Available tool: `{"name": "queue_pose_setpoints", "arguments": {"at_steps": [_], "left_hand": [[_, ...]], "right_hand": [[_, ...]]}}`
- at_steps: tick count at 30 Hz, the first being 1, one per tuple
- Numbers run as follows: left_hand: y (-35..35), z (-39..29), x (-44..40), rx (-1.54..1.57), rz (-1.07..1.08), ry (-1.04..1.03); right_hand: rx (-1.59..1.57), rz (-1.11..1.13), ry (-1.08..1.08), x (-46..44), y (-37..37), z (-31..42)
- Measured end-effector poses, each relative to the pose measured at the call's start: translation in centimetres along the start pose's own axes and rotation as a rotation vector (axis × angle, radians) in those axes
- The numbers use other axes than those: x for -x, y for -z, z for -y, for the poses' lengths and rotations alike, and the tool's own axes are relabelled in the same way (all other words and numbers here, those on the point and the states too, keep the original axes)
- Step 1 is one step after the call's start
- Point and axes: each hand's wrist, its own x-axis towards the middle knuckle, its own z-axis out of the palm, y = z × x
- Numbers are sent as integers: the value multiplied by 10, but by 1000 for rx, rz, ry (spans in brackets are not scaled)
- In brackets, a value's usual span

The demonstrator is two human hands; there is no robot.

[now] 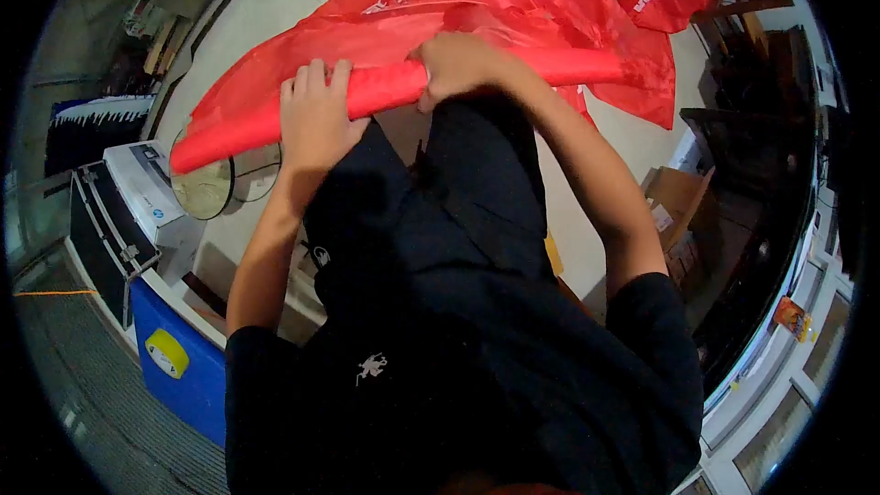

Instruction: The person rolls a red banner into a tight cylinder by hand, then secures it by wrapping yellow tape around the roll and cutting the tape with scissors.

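A red cloth banner is partly wound into a long roll point(390, 89) lying across my lap. Its unrolled part point(513, 23) spreads over the pale floor ahead, wrinkled and see-through in places, with white lettering partly hidden by folds. My left hand point(316, 115) lies over the roll left of its middle, fingers curled across the top. My right hand point(454, 64) grips the roll farther right, beside its middle, with the fingers bent around it. The left end of the roll sticks out past my left hand.
At left are a white printer box point(160, 197), a black case point(108, 238), a blue box point(188, 385) and a yellow tape roll point(167, 353). A round glass top point(203, 191) is near the roll's left end. Cardboard point(678, 197) and dark furniture point(756, 156) stand at right.
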Motion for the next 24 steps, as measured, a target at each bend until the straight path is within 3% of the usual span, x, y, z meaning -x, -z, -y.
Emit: {"name": "queue_pose_setpoints", "arguments": {"at_steps": [2,6,9,10,11,12,13,14,15,16,17,18,20,23,24], "left_hand": [[-8,12,-2,-23,-101,-16],[3,14,-8,80,-58,-25],[2,5,-14,-25,-131,-88],[16,4,-23,7,107,17],[22,3,-27,43,340,127],[13,5,-23,48,337,136],[0,7,-17,54,97,-38],[-11,12,-12,51,-145,-212],[-10,13,-12,43,-142,-204],[-10,12,-16,85,-6,-97],[-9,13,-19,127,127,12],[-13,17,-21,124,126,21],[-24,21,-17,38,-210,-123],[-18,26,-14,-51,-271,-113],[-14,29,-12,-55,-271,-105]], "right_hand": [[-75,-286,229,-4,-5,-4],[-35,-260,15,2,-9,8],[-178,-283,71,3,-10,3],[-183,-282,71,0,-18,1],[-48,-499,159,-4,-28,0],[95,-712,253,-7,-33,-2],[99,-709,267,-6,-25,-1],[0,-446,129,-5,-14,0],[-101,-183,-11,-5,-10,2],[-106,-185,-2,-6,-15,3],[-25,-491,45,-6,-25,2],[60,-795,92,-6,-31,0],[48,-790,97,-12,-34,-10],[70,-749,80,-14,-31,-22],[96,-637,43,-12,-26,-29]]}}
